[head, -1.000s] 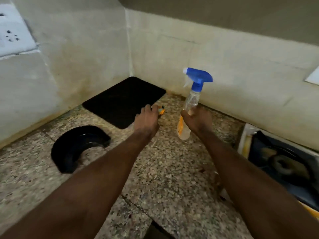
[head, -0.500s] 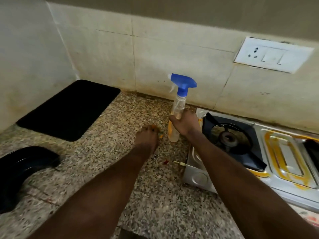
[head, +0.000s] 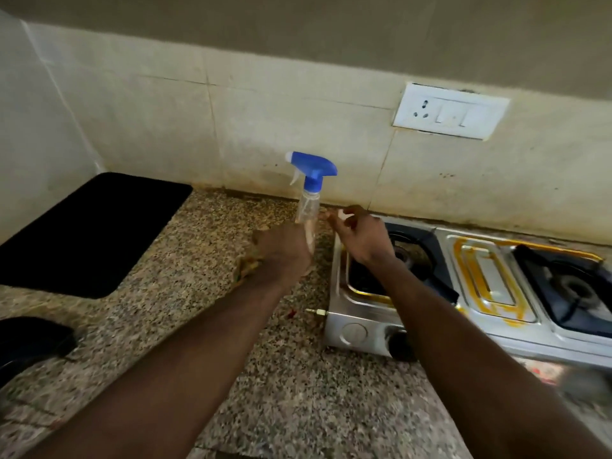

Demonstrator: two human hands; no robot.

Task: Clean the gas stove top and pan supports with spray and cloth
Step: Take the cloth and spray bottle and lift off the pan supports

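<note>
A clear spray bottle [head: 309, 207] with a blue trigger head stands upright on the granite counter, just left of the steel two-burner gas stove [head: 361, 326]. My left hand [head: 281, 250] is closed in front of the bottle's lower part, and a yellowish cloth [head: 246, 264] sticks out of its left side. Whether it also grips the bottle I cannot tell. My right hand [head: 361, 233] hovers just right of the bottle, over the stove's left corner, fingers apart and holding nothing. Black pan supports sit on the left burner [head: 427, 260] and the right burner [head: 569, 289]. Orange stains [head: 486, 283] ring the middle panel.
A black mat [head: 92, 233] lies in the counter's back left corner. A black curved object [head: 29, 342] sits at the left edge. A white socket plate [head: 450, 111] is on the tiled wall above the stove. A small red scrap [head: 291, 314] lies by the stove's brass inlet.
The view swung right, bringing the stove into sight. My right hand set the bottle down by the stove and let go of it. My left hand moved up against the bottle.
</note>
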